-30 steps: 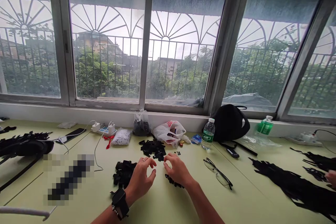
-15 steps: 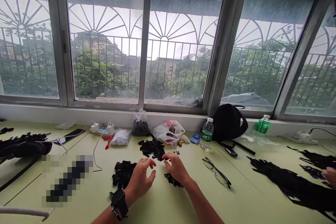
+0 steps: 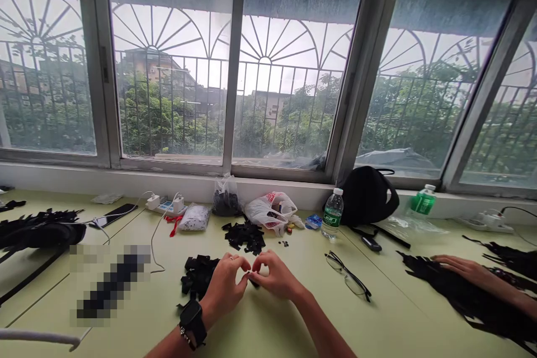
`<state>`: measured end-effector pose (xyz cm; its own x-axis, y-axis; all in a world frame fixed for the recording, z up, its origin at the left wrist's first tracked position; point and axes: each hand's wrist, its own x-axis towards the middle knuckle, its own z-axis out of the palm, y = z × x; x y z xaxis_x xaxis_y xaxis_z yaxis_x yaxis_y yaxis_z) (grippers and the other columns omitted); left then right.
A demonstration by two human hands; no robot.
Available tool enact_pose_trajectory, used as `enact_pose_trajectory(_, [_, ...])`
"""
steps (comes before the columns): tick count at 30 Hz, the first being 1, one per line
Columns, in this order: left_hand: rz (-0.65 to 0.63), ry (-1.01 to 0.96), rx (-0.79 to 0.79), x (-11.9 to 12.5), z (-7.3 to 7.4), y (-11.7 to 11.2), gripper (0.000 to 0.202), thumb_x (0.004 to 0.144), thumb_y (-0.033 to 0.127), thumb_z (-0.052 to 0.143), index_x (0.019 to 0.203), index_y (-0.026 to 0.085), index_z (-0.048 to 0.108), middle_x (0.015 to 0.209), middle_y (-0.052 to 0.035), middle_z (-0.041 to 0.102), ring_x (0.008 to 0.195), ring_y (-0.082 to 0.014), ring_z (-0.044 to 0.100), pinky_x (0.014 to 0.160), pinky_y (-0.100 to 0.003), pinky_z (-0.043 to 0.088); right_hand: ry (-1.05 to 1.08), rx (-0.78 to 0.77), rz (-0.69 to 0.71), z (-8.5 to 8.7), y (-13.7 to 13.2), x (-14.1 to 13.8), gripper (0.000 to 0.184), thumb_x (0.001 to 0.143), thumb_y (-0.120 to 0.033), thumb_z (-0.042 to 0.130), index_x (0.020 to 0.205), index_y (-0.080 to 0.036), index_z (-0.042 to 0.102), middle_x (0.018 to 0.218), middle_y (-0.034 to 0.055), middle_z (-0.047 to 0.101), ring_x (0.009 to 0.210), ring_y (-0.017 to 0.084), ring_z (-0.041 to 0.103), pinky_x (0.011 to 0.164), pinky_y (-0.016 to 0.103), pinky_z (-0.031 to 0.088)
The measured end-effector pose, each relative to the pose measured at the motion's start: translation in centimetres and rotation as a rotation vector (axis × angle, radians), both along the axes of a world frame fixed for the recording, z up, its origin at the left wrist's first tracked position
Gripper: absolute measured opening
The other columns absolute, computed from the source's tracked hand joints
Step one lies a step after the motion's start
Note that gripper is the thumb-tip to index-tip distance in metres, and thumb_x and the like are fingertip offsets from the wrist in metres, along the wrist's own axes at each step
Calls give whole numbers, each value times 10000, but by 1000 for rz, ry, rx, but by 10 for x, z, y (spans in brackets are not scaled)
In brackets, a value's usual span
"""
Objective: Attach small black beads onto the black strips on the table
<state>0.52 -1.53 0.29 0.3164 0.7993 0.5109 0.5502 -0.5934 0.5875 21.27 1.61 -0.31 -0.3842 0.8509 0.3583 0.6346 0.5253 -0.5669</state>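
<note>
My left hand (image 3: 225, 285) and my right hand (image 3: 272, 276) meet fingertip to fingertip over the pale green table (image 3: 268, 330). Both are curled in a pinch around a small black piece (image 3: 250, 277) held between them. My left wrist wears a black watch (image 3: 192, 321). A heap of black pieces (image 3: 198, 275) lies just left of my left hand. A second heap of black pieces (image 3: 244, 236) lies beyond my hands, nearer the window.
Glasses (image 3: 348, 277), a water bottle (image 3: 332, 214), a black bag (image 3: 368, 196), plastic bags (image 3: 271, 210) and chargers (image 3: 166, 205) lie along the window side. Another person's hand (image 3: 461, 267) rests on long black strips (image 3: 461, 296) at right. More black material (image 3: 37, 232) lies far left.
My hands have drawn together from slightly apart and now pinch a small black piece. The other person's hand has reached further in from the right onto the black strips.
</note>
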Motion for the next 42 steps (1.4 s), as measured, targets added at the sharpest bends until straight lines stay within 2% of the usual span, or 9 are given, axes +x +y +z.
enact_pose_trajectory(6, [22, -38, 15, 0, 4, -1, 163, 864, 151, 592, 909, 273, 690, 966, -51, 732, 985, -273, 640, 881, -394, 509, -10, -45, 34, -2, 1, -3, 97, 819, -263, 673, 745, -205, 649, 817, 17, 701, 895, 221, 578, 850, 340, 423])
enact_pose_trajectory(11, [40, -125, 12, 2, 3, 0, 142, 914, 270, 619, 1039, 260, 684, 978, -43, 728, 972, -252, 653, 861, -374, 515, 341, -259, 83, 4, 4, -10, 273, 901, -471, 627, 847, -204, 618, 741, -6, 611, 658, 148, 516, 603, 265, 389])
enact_pose_trajectory(16, [-4, -170, -21, 3, 4, 2, 122, 952, 321, 602, 999, 257, 695, 923, -17, 742, 854, -205, 661, 800, -327, 511, 522, -407, 184, 3, 1, -19, 333, 903, -539, 627, 892, -208, 584, 721, -26, 581, 617, 134, 517, 601, 261, 413])
enact_pose_trajectory(18, [-20, -164, -28, 2, 3, 2, 113, 945, 278, 590, 949, 252, 700, 892, -10, 742, 828, -197, 660, 783, -319, 509, 465, -354, 151, 0, 1, -20, 283, 912, -484, 616, 880, -205, 589, 735, -19, 592, 642, 145, 532, 616, 267, 419])
enact_pose_trajectory(22, [5, -123, -26, 0, 0, 3, 151, 886, 177, 588, 950, 253, 702, 930, -13, 742, 878, -211, 663, 811, -335, 506, 195, -58, 6, 0, -1, -14, 64, 858, -226, 593, 824, -199, 639, 818, 11, 651, 801, 187, 567, 738, 293, 427])
enact_pose_trajectory(26, [10, -77, -33, -1, -4, 2, 201, 840, 127, 574, 930, 253, 703, 969, -29, 740, 935, -231, 659, 832, -348, 503, 25, 4, 46, 8, -7, -3, 197, 730, -90, 590, 834, -214, 703, 901, 22, 677, 975, 229, 565, 875, 321, 428])
enact_pose_trajectory(30, [4, -56, -46, -1, -4, 3, 210, 813, 117, 583, 908, 251, 712, 961, -35, 742, 950, -246, 661, 834, -351, 505, -56, -41, 104, 11, -11, 0, 240, 704, -92, 644, 866, -240, 742, 948, 19, 679, 1017, 244, 555, 905, 334, 432])
enact_pose_trajectory(35, [17, -62, -60, 0, -2, 2, 175, 860, 161, 572, 907, 249, 716, 949, -40, 737, 939, -246, 668, 819, -332, 501, -25, -73, 71, 9, -9, -4, 100, 782, -161, 663, 837, -223, 720, 923, 19, 678, 982, 232, 581, 897, 342, 439])
enact_pose_trajectory(42, [5, -116, -83, 1, 3, 1, 190, 926, 368, 607, 1022, 246, 717, 933, -34, 719, 901, -224, 646, 780, -300, 485, 275, -213, 71, 17, -5, -10, 153, 906, -365, 583, 889, -215, 605, 805, -13, 616, 710, 146, 563, 636, 256, 446])
